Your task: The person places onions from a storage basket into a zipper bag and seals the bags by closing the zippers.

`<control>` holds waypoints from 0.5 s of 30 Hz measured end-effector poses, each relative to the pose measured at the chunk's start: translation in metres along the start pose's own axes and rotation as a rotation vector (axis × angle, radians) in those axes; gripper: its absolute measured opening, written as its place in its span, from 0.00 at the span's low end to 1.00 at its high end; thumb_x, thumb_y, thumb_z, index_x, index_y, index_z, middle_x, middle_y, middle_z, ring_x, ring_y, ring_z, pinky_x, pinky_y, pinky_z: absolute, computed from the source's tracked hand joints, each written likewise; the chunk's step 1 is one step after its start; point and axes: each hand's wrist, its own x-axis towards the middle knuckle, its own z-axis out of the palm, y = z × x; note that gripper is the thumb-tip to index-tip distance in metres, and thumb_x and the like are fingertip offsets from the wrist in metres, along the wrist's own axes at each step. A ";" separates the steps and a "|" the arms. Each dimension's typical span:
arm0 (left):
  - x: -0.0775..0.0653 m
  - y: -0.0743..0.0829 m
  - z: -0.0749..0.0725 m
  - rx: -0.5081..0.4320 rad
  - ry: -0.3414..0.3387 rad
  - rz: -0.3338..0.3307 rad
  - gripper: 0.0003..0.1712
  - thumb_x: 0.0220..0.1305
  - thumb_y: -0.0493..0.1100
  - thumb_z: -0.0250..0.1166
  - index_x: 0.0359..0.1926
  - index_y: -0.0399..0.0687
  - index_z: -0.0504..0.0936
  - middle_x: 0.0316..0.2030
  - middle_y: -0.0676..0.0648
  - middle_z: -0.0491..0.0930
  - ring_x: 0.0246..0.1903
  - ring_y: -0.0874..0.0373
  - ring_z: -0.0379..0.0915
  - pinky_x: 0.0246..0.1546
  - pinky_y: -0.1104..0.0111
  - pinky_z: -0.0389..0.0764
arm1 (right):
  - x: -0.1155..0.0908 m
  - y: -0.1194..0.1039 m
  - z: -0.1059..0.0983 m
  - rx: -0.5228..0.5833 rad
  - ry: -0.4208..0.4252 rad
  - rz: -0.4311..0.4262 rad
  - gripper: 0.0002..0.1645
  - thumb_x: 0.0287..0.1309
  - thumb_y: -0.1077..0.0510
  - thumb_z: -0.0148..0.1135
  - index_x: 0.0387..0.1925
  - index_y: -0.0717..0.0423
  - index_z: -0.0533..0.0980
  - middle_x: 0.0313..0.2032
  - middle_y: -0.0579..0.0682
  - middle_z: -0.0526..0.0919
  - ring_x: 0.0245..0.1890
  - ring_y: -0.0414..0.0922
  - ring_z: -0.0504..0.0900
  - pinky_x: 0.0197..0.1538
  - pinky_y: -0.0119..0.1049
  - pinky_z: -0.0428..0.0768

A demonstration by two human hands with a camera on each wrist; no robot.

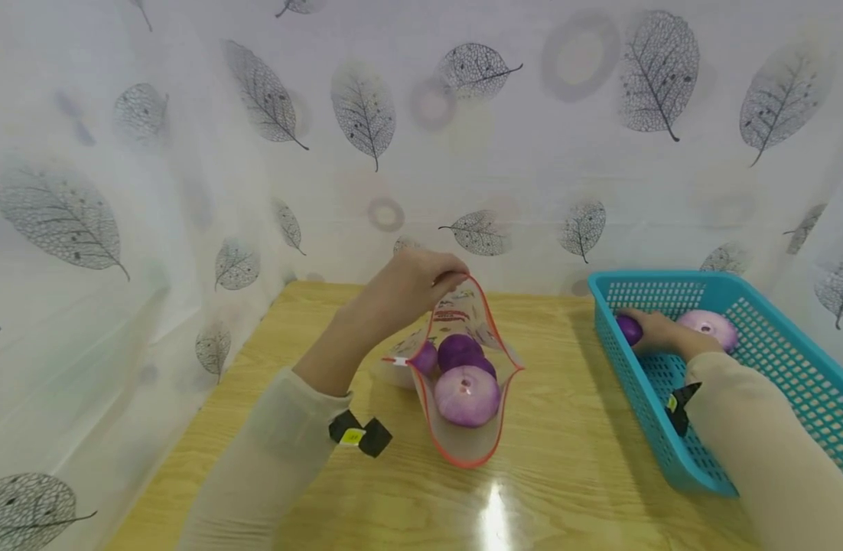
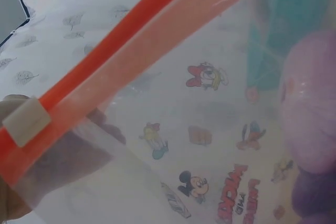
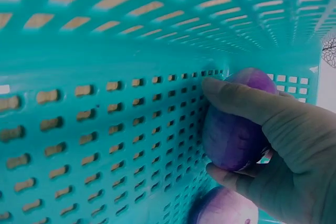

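Observation:
My left hand (image 1: 419,282) pinches the upper rim of a clear zip bag (image 1: 456,445), whose mouth gapes toward the head camera. Inside lie several purple onions, a pale one (image 1: 467,396) in front and darker ones (image 1: 459,351) behind. The left wrist view shows the bag's red zip edge, a white slider (image 2: 26,121) and cartoon prints. At the right, my right hand (image 1: 659,334) reaches into a turquoise basket (image 1: 659,451). Its thumb and fingers grip a purple onion (image 3: 233,140) near the basket wall. Another, paler onion (image 1: 707,329) rests in the basket beside that hand.
A wooden table (image 1: 552,428) bears the bag and the basket. Behind it and at the left hangs a white curtain (image 1: 408,184) with grey leaf prints. The basket's raised, slotted walls surround the right hand.

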 end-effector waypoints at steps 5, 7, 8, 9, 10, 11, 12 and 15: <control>-0.001 0.000 0.001 0.002 0.010 0.000 0.09 0.66 0.37 0.59 0.39 0.38 0.85 0.33 0.45 0.85 0.29 0.61 0.77 0.33 0.74 0.78 | -0.001 -0.004 -0.002 -0.035 -0.040 -0.011 0.54 0.40 0.54 0.74 0.62 0.72 0.55 0.48 0.82 0.65 0.47 0.74 0.69 0.45 0.62 0.77; -0.001 0.001 0.001 0.006 0.010 0.003 0.08 0.66 0.37 0.60 0.39 0.39 0.85 0.33 0.46 0.85 0.29 0.61 0.77 0.33 0.75 0.78 | -0.002 -0.006 -0.002 -0.038 -0.065 -0.002 0.54 0.39 0.55 0.75 0.62 0.72 0.54 0.48 0.82 0.66 0.47 0.74 0.70 0.45 0.62 0.77; -0.001 0.001 0.002 0.008 0.009 0.004 0.08 0.65 0.37 0.60 0.39 0.39 0.85 0.33 0.46 0.85 0.29 0.61 0.77 0.33 0.75 0.78 | -0.003 -0.007 -0.002 -0.041 -0.077 0.005 0.54 0.39 0.56 0.75 0.62 0.71 0.54 0.47 0.82 0.66 0.46 0.73 0.70 0.45 0.61 0.77; -0.001 0.001 0.002 0.007 0.007 0.002 0.08 0.66 0.37 0.60 0.39 0.39 0.85 0.33 0.46 0.85 0.29 0.61 0.77 0.33 0.75 0.78 | -0.003 -0.008 -0.003 -0.045 -0.090 0.010 0.54 0.38 0.56 0.75 0.63 0.71 0.54 0.47 0.82 0.66 0.46 0.73 0.71 0.45 0.61 0.78; -0.001 0.002 0.002 0.009 0.005 0.002 0.08 0.66 0.37 0.60 0.39 0.39 0.85 0.33 0.46 0.85 0.29 0.61 0.77 0.33 0.75 0.78 | -0.004 -0.009 -0.003 -0.047 -0.102 0.019 0.55 0.38 0.57 0.75 0.63 0.71 0.54 0.47 0.81 0.66 0.45 0.72 0.71 0.44 0.60 0.78; -0.001 0.002 0.002 0.011 0.004 0.001 0.08 0.66 0.37 0.60 0.39 0.39 0.85 0.33 0.46 0.85 0.29 0.61 0.77 0.33 0.75 0.78 | -0.005 -0.009 -0.003 -0.053 -0.110 0.019 0.55 0.38 0.57 0.75 0.63 0.71 0.54 0.46 0.81 0.66 0.44 0.72 0.72 0.44 0.59 0.78; -0.001 0.002 0.003 0.013 0.002 0.000 0.08 0.66 0.37 0.60 0.39 0.39 0.85 0.33 0.46 0.85 0.29 0.61 0.78 0.33 0.75 0.78 | -0.006 -0.010 -0.003 -0.057 -0.117 0.020 0.55 0.37 0.57 0.75 0.63 0.71 0.54 0.46 0.81 0.67 0.44 0.71 0.72 0.43 0.59 0.79; -0.001 0.004 0.003 0.020 0.000 0.001 0.09 0.66 0.37 0.59 0.40 0.39 0.85 0.33 0.46 0.85 0.29 0.61 0.78 0.34 0.74 0.79 | -0.008 -0.012 -0.004 -0.079 -0.131 0.011 0.56 0.36 0.57 0.76 0.63 0.72 0.54 0.46 0.80 0.68 0.44 0.70 0.73 0.43 0.58 0.79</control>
